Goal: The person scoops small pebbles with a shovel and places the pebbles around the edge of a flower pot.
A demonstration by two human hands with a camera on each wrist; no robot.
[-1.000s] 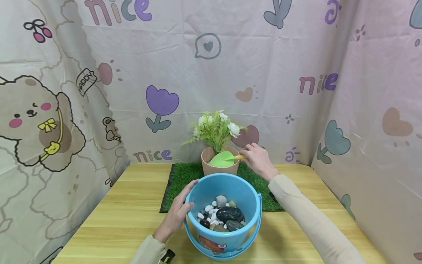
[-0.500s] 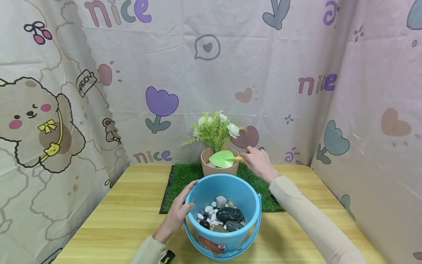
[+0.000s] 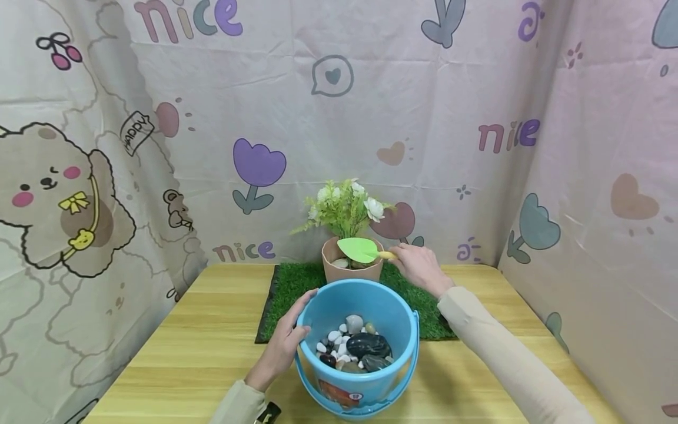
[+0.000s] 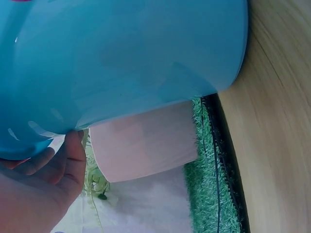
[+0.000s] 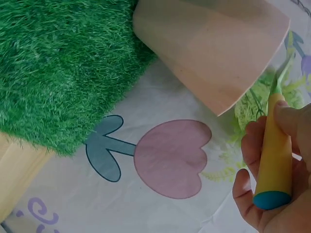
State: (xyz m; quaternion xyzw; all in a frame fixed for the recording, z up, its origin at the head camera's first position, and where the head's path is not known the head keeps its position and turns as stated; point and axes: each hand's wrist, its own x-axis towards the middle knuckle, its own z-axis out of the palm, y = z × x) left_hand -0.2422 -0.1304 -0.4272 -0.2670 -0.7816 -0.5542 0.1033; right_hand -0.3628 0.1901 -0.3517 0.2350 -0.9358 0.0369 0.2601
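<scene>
My right hand (image 3: 421, 268) grips the yellow handle (image 5: 274, 155) of a small green trowel (image 3: 359, 249). The trowel's blade is over the mouth of a pinkish plant pot (image 3: 352, 274), and nothing shows lying on it. White flowers (image 3: 374, 209) and green leaves rise from the pot, with pale stones (image 3: 341, 262) around their base. In front stands a light blue bucket (image 3: 360, 386) holding white pebbles and several bigger dark stones (image 3: 368, 345). My left hand (image 3: 283, 341) holds the bucket's rim at its left side, thumb over the edge and fingers along the outside.
The pot stands on a mat of artificial grass (image 3: 296, 282) on a wooden table (image 3: 212, 330). The bucket's handle (image 3: 365, 410) hangs down at its front. A printed cloth (image 3: 339, 129) closes off the back and both sides.
The trowel's blade has risen a little and tilted out of the pot's mouth, so stones beneath it now show. My right hand has shifted slightly right; my left hand and the bucket have stayed put.
</scene>
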